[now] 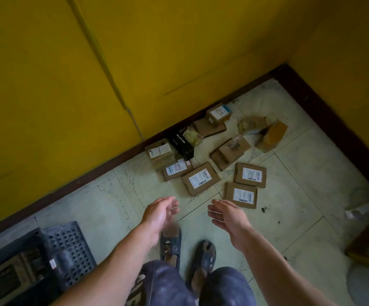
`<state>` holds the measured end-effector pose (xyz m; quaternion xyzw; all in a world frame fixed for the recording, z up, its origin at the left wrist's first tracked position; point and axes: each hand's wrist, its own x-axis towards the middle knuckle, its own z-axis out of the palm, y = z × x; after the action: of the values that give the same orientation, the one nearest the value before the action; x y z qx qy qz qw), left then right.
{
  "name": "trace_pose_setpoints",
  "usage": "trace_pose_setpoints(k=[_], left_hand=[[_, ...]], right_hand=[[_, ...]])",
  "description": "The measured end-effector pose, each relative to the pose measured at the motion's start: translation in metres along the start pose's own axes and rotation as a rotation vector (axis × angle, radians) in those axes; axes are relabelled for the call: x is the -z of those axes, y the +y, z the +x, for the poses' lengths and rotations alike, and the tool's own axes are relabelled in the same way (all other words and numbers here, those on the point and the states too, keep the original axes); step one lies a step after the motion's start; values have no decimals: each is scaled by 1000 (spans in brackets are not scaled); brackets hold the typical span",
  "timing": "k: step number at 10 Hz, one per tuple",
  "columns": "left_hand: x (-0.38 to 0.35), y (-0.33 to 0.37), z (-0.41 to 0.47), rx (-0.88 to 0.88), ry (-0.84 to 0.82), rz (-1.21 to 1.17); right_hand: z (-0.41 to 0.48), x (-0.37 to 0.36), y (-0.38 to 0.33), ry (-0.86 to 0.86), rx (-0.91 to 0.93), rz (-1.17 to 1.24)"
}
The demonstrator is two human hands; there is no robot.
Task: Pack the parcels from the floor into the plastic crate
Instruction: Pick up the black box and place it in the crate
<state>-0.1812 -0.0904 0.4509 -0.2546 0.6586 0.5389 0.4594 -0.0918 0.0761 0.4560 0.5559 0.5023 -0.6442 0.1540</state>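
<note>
- Directly below the camera, a person stands on a pale tiled floor (104, 208) in a corner between yellow walls (135, 51), with both bare forearms stretched forward.
- Left hand (161, 209) and right hand (225, 214) hover apart above the floor. The palms are turned toward each other, the fingers are loosely extended, and neither hand holds anything. The pose suggests a reach for the nearest parcel, perhaps to take it between both palms.
- Parcels (200, 178) lie scattered on the floor just ahead of the hands, bunched toward the dark skirting board (113, 164). Several overlap or tilt, so they look dropped rather than stacked.
- Most parcels are small, flat brown cardboard boxes with white printed labels facing up. A black box (181, 143) sits among them near the wall. A yellowish taped parcel (272, 134) lies tipped at the far right of the heap.
- One flat labelled box (241, 195) lies just beyond the right hand and is the closest pick.
- Plastic crate (68, 246), dark with a perforated wall, stands on the floor at lower left beside the left forearm, well apart from the heap. Brown cardboard shows inside it, so some packing appears done.
</note>
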Motion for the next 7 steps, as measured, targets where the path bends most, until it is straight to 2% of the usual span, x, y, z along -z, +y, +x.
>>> trace_pose_setpoints(k=[2, 4, 6, 7], left_hand=[[-46, 27, 72, 41, 27, 22], [-88, 32, 177, 96, 124, -73], [-119, 18, 293, 177, 172, -115], [-131, 13, 347, 141, 169, -41]], right_hand=[[86, 7, -38, -48, -43, -78], [221, 12, -62, -170, -61, -184], [351, 4, -61, -166, -28, -327], [409, -11, -57, -189, 1, -397]])
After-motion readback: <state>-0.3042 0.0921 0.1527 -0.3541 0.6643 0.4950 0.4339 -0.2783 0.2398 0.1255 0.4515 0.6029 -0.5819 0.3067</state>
